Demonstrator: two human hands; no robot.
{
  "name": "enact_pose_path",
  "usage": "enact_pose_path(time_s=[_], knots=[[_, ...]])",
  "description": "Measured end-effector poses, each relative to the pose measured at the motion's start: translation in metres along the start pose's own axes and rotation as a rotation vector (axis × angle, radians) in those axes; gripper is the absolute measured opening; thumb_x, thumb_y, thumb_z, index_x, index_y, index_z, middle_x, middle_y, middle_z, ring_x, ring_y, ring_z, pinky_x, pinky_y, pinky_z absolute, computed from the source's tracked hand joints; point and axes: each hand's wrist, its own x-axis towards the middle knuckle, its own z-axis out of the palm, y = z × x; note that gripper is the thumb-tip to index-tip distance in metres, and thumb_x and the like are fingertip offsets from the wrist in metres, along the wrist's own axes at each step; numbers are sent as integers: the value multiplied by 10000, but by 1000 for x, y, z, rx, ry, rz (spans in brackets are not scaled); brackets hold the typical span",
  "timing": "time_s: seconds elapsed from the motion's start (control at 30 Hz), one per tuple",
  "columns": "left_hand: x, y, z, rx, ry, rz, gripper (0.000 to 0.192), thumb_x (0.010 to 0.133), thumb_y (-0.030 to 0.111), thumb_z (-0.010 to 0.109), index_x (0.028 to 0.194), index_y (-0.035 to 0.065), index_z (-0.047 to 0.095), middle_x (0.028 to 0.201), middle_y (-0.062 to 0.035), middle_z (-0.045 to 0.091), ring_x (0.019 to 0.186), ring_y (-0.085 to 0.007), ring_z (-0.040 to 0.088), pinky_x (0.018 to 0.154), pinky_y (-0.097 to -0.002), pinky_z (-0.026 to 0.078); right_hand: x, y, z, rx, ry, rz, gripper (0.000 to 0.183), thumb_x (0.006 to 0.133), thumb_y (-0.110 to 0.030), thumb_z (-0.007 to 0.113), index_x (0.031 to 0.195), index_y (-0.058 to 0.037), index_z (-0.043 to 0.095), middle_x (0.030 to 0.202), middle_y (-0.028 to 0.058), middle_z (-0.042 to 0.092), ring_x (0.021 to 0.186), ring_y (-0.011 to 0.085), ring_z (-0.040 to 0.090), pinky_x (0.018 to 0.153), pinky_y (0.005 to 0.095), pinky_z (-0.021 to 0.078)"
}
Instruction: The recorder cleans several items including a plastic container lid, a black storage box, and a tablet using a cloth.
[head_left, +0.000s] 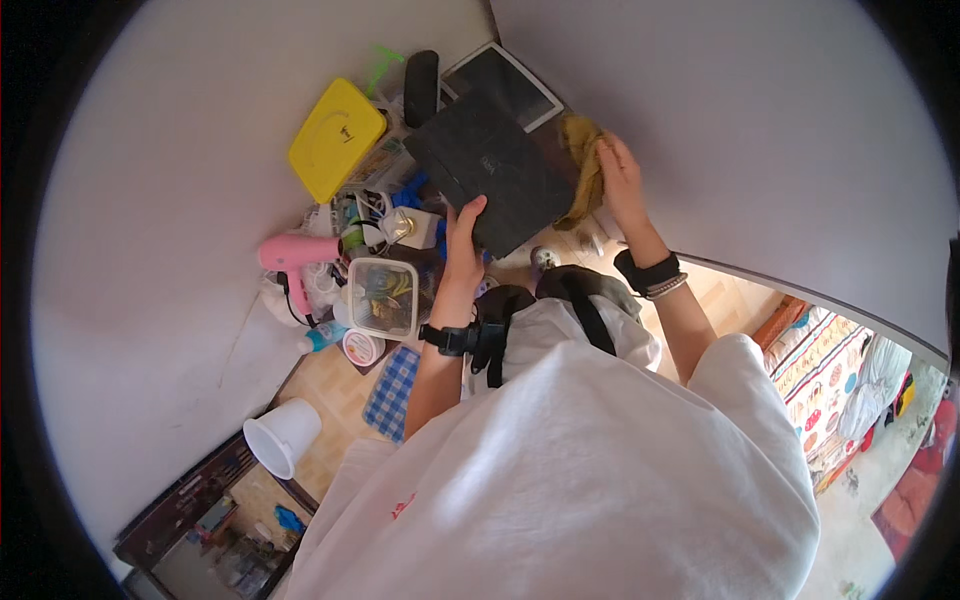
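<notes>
My left hand (465, 244) grips the near edge of a flat black box (499, 165), thumb on top. Faint marks show on its lid. Pinched in my right hand (621, 180) is a mustard-yellow cloth (581, 169), hanging just right of the box near the wall. Behind the box, a white-framed dark panel (504, 79) leans in the corner. A black elongated case (421, 88) stands to its left, and a yellow-lidded plastic container (337, 139) is tilted beside that. What lies directly under the box is hidden.
Left of my arm are a pink hair dryer (300, 255), a clear food container (384, 298), a round white tub (363, 347) and tangled cables. A white bucket (283, 435) lies tipped near a dark-framed mirror (232, 525). Walls close in on both sides; a patterned bed (825, 382) is at right.
</notes>
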Motion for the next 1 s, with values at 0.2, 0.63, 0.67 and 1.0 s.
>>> enact_pose_path(time_s=[0.2,0.63,0.67,1.0], knots=[[-30,43,15,-12,-166,23,605,713,224,628,1215,19,358,1132,-123,465,1041,-225,464,865,-316,383,-3,-32,4,730,-165,370,349,911,-258,424,1168,-24,455,1074,57,523,945,132,496,818,256,398],[-58,87,16,-350,-262,4,409,753,226,580,1091,6,506,1034,-130,576,907,-226,586,797,-326,481,-4,-103,21,645,-389,215,387,886,-215,456,1217,-14,441,1193,86,477,1094,162,436,933,254,323],[-57,88,15,-353,-262,11,409,753,226,580,1091,6,506,1034,-130,576,907,-226,586,797,-326,481,-5,-102,22,644,-395,211,387,886,-215,456,1217,-14,441,1193,86,477,1094,162,436,933,254,323],[-64,109,10,-64,-240,82,443,792,282,573,1108,-17,489,1054,-146,565,921,-209,579,796,-310,480,-22,-108,44,346,-281,-124,372,853,-82,476,1223,-50,453,1274,101,421,1166,197,397,969,293,301]])
